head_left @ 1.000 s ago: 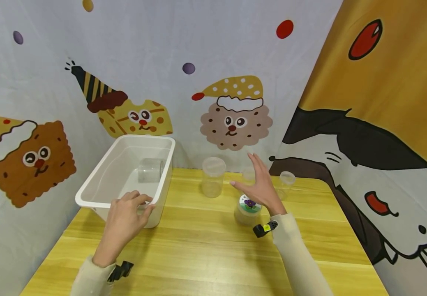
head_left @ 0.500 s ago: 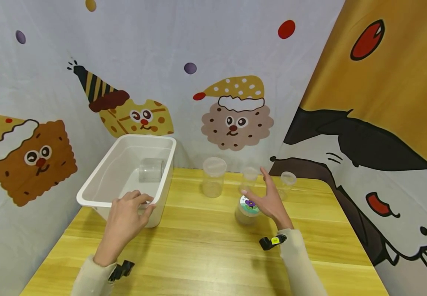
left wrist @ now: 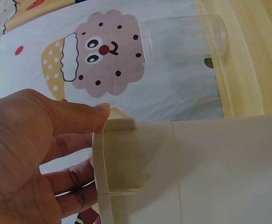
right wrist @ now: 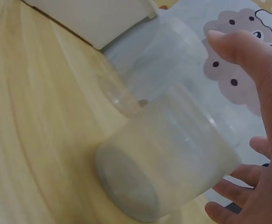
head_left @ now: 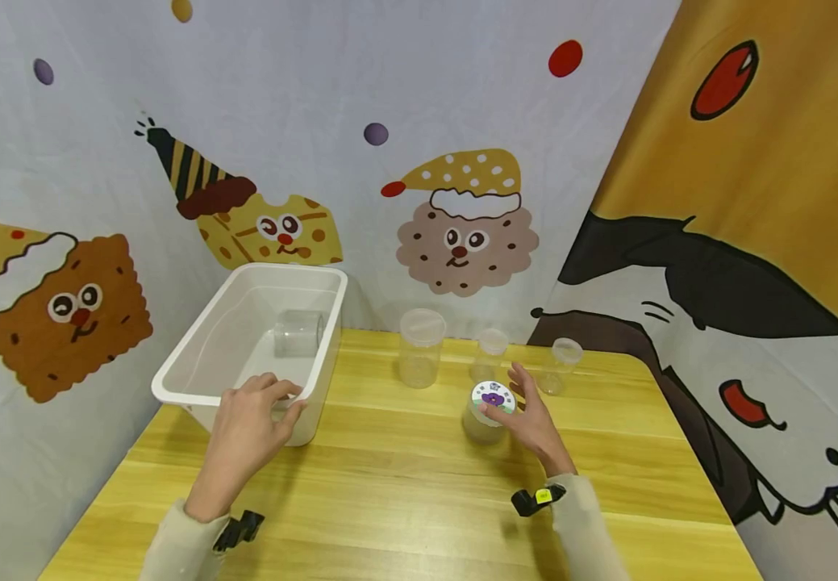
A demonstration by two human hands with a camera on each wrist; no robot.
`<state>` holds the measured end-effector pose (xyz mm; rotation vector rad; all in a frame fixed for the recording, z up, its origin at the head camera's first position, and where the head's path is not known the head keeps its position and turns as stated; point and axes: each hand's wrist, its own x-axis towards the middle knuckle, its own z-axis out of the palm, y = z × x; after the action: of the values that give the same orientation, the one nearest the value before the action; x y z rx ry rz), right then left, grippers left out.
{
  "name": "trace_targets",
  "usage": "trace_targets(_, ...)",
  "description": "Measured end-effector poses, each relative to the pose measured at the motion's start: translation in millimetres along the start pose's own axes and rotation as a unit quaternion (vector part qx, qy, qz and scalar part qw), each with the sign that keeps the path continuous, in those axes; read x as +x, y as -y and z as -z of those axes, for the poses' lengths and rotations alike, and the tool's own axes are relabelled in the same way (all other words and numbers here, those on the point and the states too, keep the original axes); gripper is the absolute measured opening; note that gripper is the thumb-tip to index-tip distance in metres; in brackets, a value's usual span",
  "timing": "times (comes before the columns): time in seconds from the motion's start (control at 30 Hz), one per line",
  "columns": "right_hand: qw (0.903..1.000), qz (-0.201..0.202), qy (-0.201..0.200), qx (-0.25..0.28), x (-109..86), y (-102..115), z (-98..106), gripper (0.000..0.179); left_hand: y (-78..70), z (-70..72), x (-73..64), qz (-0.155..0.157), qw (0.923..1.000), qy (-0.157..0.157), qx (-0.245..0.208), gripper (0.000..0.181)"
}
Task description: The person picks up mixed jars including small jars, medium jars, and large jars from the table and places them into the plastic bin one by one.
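My left hand grips the near right corner of a white plastic tub. In the left wrist view its thumb presses on one side of the tub's rim and the fingers lie on the other. My right hand is spread at the right of a squat translucent jar with a purple flower on its lid. In the right wrist view the thumb is clear of that jar; whether the other fingers touch its lid end, I cannot tell. The jar stands upright on the table.
Inside the tub a clear jar lies on its side. A tall clear jar stands near the back edge of the wooden table, with two smaller clear jars to its right. A printed curtain hangs behind.
My right hand has come down from above the back of the flower-lidded jar to its right side, uncovering the small jars behind. The left hand keeps its grip on the tub.
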<state>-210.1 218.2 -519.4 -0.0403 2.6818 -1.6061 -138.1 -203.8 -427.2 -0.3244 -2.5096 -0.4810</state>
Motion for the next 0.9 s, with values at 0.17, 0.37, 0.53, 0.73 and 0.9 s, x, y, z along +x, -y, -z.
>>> trace_targets(0.17, 0.9997, 0.001, 0.006, 0.025, -1.3, -11, -6, 0.104, 1.0, -0.6, -0.2, -0.008, 1.0, -0.003, -0.003, 0.016)
trace_targets(0.37, 0.9987, 0.009, 0.019, 0.046, -1.6, -23, -10, 0.104, 1.6, -1.0, -0.6, -0.008, 1.0, -0.004, -0.002, 0.016)
trace_targets(0.53, 0.9977, 0.015, 0.023, 0.063, -1.7, -30, -13, 0.104, 1.1, -0.1, -0.7, -0.008, 0.9999, -0.007, -0.003, 0.015)
trace_targets(0.73, 0.9964, 0.02, 0.028, 0.077, -1.3, -36, -16, 0.105, -0.7, 0.1, -1.1, -0.001, 1.0, -0.003, -0.003, 0.015)
trace_targets(0.9, 0.9953, 0.015, 0.025, 0.092, -2.8, -37, -17, 0.1, -0.8, 0.3, -0.9, 0.0, 1.0, -0.004, -0.003, 0.015)
